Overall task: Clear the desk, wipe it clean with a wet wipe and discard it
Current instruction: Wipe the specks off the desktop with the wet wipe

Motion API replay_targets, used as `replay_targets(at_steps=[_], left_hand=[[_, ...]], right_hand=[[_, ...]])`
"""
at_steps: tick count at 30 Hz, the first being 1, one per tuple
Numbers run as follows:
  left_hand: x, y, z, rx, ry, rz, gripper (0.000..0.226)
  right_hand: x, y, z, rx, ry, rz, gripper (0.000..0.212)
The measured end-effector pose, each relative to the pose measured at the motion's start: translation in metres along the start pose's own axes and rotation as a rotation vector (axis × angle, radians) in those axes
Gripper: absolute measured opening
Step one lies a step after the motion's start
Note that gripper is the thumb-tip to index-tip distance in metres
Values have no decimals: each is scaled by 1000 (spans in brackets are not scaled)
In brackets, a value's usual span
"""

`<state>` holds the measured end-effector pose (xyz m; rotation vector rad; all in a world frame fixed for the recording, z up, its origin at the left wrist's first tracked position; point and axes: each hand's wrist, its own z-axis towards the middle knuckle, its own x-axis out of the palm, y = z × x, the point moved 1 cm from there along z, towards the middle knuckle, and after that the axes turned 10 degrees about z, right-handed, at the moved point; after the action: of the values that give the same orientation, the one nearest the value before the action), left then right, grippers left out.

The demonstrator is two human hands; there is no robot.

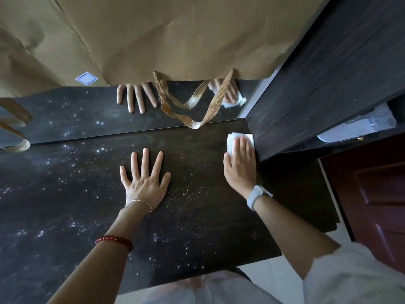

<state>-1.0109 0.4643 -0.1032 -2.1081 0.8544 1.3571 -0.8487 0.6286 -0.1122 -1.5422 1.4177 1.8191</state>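
Note:
The dark wood desk [197, 216] fills the view and is dotted with pale specks. My right hand [241, 163] presses flat on a white wet wipe [232, 139] at the desk's far right, against a dark wooden side panel [317, 84]. My left hand [145, 178] lies flat on the desk's middle with its fingers spread and nothing in it. A mirror [87, 115] along the back edge reflects both hands and the wipe.
Brown paper [175, 40] covers the upper mirror, with a gold ribbon handle [197, 106] hanging from it. More ribbon loops [15, 139] show at the far left. A reddish door [377, 194] and pale floor lie right of the desk.

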Motion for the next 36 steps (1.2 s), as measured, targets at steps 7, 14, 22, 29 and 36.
replay_targets(at_steps=[7,14,22,29,36], left_hand=[[4,1,1,-15,-21,6,57],[5,2,1,-3,-32,0,56],[3,6,0,68,2,-17,60],[5,58,-33,260,-101,-17,56],[12,121,-45,243,-59,65,57]], right_hand=[[6,10,57,-3,-55,-11,73],[-6,-21,7,-197,89,-27,66],[4,-49,-152,-97,9,-120,57],[64,56,-219,111,-117,-38,57],[113,147,-254,-416,138,22,51]])
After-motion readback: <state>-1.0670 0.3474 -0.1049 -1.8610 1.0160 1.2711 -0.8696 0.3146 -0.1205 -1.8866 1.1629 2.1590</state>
